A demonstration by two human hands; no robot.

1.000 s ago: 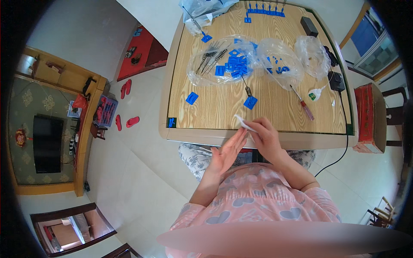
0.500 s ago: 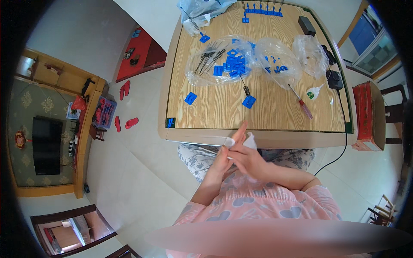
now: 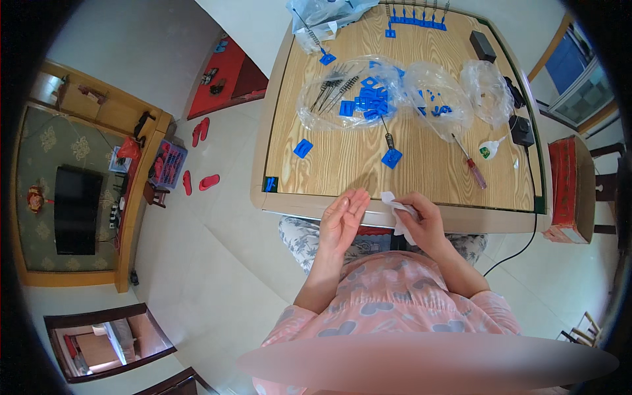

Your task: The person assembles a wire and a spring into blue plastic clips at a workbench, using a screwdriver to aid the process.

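Note:
My left hand (image 3: 343, 220) is held palm up over the table's near edge, its fingers stretched out and nothing in it. To its right, my right hand (image 3: 424, 222) grips a crumpled white tissue (image 3: 399, 209), part of which hangs below the fingers. Beyond the hands, a blue square plastic piece (image 3: 392, 158) with a dark spring (image 3: 389, 141) lies on the wooden table (image 3: 342, 174). A second blue piece (image 3: 303, 148) lies farther left without a spring.
Clear plastic bags hold springs with thin rods (image 3: 334, 90), blue parts (image 3: 373, 99) and small blue bits (image 3: 441, 110). A screwdriver (image 3: 476, 172), a black adapter (image 3: 521, 130) and a black block (image 3: 482, 46) lie right. A row of blue pieces (image 3: 419, 24) stands at the far edge.
My hands were together around the tissue and have moved apart. The left is now free of it; the tissue stays in my right hand. The view has shifted slightly.

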